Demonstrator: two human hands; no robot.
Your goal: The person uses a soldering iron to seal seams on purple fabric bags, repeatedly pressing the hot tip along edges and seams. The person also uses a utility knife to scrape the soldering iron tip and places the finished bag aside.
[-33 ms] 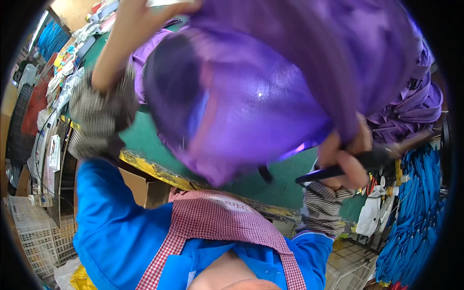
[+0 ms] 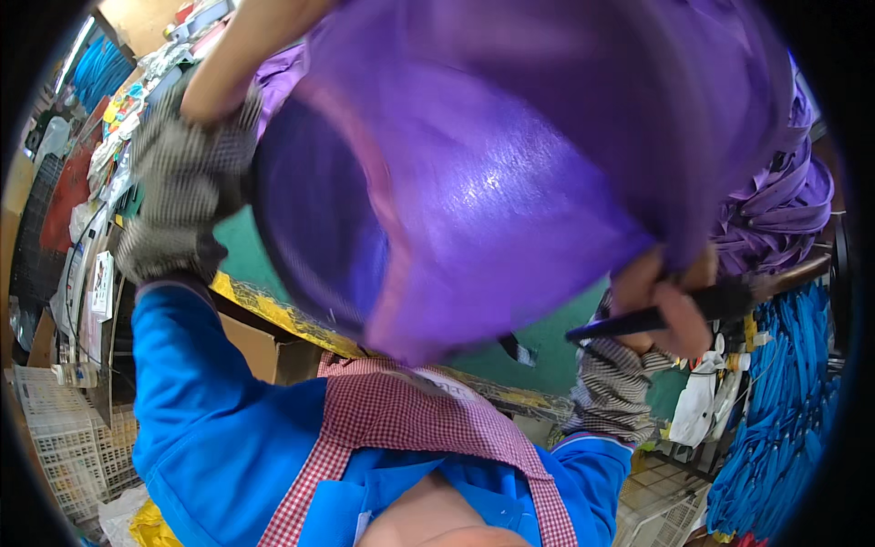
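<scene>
A large purple bag-like piece of shiny fabric (image 2: 492, 191) is held up over the table, blurred by motion. On its left side is a dark curved panel (image 2: 314, 201) with a black edge and a pinkish border. My left hand (image 2: 296, 14) reaches to the top of the view beside the purple fabric; its fingers are hidden. Lower right, my right hand (image 2: 670, 310) is closed round the fabric's gathered lower edge. A black strip (image 2: 624, 324) also runs through that hand, its far end blurred.
Under the fabric lies a green tabletop (image 2: 565, 319) with a worn yellow front edge (image 2: 292, 310). Purple fabric pieces (image 2: 775, 214) are heaped at right, above hanging blue straps (image 2: 775, 410). A cardboard box (image 2: 251, 351) sits below the table; white plastic crates (image 2: 68, 428) stand at left.
My left hand has moved up, with most of it leaving the view. The purple fabric is spread wider, and its dark panel has shifted left and opened out. My right hand moved slightly right.
</scene>
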